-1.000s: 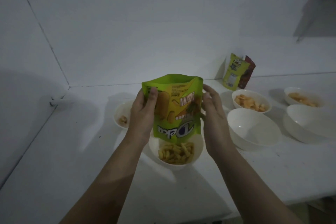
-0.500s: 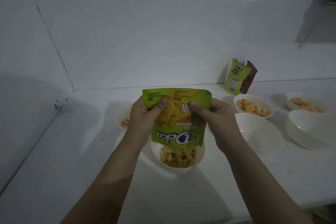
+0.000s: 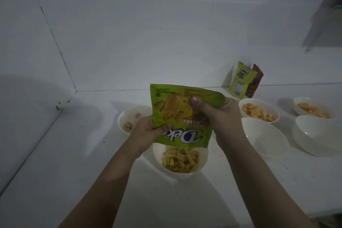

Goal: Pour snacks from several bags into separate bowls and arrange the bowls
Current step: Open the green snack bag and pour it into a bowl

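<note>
I hold a green snack bag upside down above a white bowl that contains yellow stick snacks. My left hand pinches the bag's lower left edge. My right hand grips the bag's upper right side, thumb pressed on its front. The bag's mouth points down over the bowl and looks flat.
A bowl with a few snack pieces sits behind the bag at left. To the right stand two bowls with orange snacks and two empty white bowls. Two bags lean on the back wall.
My left hand slid down from the bag's top edge to its lower left side. My right hand shifted from beside the bag to gripping its upper right, crumpling it.
</note>
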Tool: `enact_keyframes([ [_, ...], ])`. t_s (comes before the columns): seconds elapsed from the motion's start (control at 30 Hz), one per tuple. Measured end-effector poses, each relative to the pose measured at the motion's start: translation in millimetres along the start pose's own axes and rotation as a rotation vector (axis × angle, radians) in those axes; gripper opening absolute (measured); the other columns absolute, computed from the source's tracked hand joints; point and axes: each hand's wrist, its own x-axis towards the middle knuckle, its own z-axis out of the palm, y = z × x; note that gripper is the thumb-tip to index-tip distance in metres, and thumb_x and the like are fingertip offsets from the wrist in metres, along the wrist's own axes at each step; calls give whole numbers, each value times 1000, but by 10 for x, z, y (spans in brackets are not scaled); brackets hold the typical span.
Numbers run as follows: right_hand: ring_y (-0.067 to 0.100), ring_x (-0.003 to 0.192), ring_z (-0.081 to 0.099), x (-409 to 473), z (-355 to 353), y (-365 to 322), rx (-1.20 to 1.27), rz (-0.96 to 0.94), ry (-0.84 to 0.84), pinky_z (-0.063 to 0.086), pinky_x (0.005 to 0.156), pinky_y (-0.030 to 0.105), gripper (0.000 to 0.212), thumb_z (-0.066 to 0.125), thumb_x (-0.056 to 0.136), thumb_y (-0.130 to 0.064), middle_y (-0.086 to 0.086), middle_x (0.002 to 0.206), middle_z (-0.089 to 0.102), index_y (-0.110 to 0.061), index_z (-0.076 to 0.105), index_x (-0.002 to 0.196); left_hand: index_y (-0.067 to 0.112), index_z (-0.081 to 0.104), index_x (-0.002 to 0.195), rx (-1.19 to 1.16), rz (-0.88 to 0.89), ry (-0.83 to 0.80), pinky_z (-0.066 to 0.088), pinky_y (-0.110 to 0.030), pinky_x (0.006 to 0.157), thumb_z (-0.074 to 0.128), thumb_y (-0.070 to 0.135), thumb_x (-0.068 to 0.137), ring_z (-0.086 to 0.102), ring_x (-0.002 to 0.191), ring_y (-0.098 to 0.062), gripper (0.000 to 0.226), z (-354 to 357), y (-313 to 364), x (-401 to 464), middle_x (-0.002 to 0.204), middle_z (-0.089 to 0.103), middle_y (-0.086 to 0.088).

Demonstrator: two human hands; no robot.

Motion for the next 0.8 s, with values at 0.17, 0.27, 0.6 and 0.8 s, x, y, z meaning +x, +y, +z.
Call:
enact_keyframes([
  [0.17,15,65,74,12,2,-36,91,-30,29,57,57,23,16,75,79,-5,2,69,76,-16,76,67,19,71,102,67,-19,-87,56,-24,76,76,14,76,72,93,-12,26,-66,-85,44,97,77,8],
  [0.27,15,64,73,10,23,-22,71,-37,20,56,57,23,19,75,80,-4,1,69,76,-16,77,65,23,71,100,92,-27,-72,57,-27,76,76,25,71,72,92,-15,29,-94,-136,36,98,77,7],
  [0.6,15,69,75,57,-26,14,41,-11,33,57,58,24,12,76,79,-8,1,73,77,-18,77,73,22,70,114,259,-61,-250,52,-38,95,79,45,74,68,106,-12,47,-214,151,121,110,74,7],
  [0.8,18,71,75,32,10,90,-29,21,-20,60,63,29,4,80,71,-21,3,76,78,-23,80,68,27,77,81,-134,304,8,55,-23,63,64,20,80,70,72,-11,15,16,805,132,78,75,5],
])
